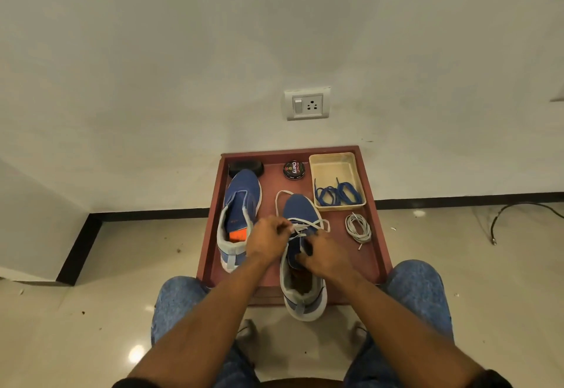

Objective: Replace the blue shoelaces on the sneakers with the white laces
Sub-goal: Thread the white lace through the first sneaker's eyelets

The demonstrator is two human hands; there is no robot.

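Two blue sneakers stand on a red-brown tray table point(377, 235). The left sneaker point(242, 201) has no lace. The right sneaker point(297, 210) carries a white lace point(311, 224) through its lower eyelets, with a loop trailing past the toe. My left hand point(267, 239) pinches the white lace near the left eyelets. My right hand point(323, 255) holds the tongue and right side of that sneaker. The blue laces point(337, 194) lie in a cream tray point(332, 168). A second white lace point(358, 229) lies coiled to the right of the sneaker.
A black shoe-polish tin point(294, 169) and a black round lid or brush point(246, 168) sit at the tray's far edge. The wall with a socket point(307, 103) is right behind. My knees flank the tray. A black cable point(518, 210) lies on the floor at right.
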